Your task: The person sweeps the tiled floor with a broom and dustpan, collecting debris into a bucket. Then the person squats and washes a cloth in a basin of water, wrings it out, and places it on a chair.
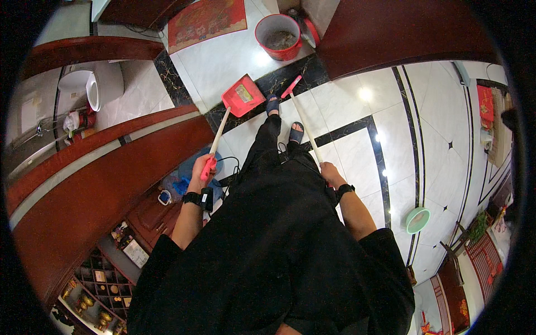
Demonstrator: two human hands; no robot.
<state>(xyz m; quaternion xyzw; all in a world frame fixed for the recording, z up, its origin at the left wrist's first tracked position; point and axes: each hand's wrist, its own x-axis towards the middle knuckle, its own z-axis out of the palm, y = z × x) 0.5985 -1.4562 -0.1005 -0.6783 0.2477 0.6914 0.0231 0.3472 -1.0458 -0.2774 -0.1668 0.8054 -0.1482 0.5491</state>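
My left hand (pixel 204 169) grips the pink handle end of a long-handled dustpan, whose pale pole (pixel 220 130) runs up to its red pan (pixel 243 96) on the floor tiles. Around the pale pole of a pink-headed broom or squeegee (pixel 305 125) my right hand (pixel 332 173) is closed. That tool's narrow pink head (pixel 292 87) rests by the black stone strip, just right of my sandalled feet. Beyond the pan stands a red bucket (pixel 279 52) with dark debris at its bottom.
A red patterned mat (pixel 207 23) lies left of the bucket. Dark red wooden panels (pixel 125 167) rise at the left, with a toilet (pixel 94 86) past them. A green basin (pixel 418 220) sits on the tiles at the right. Blue plastic items (pixel 182 184) lie beside my left wrist.
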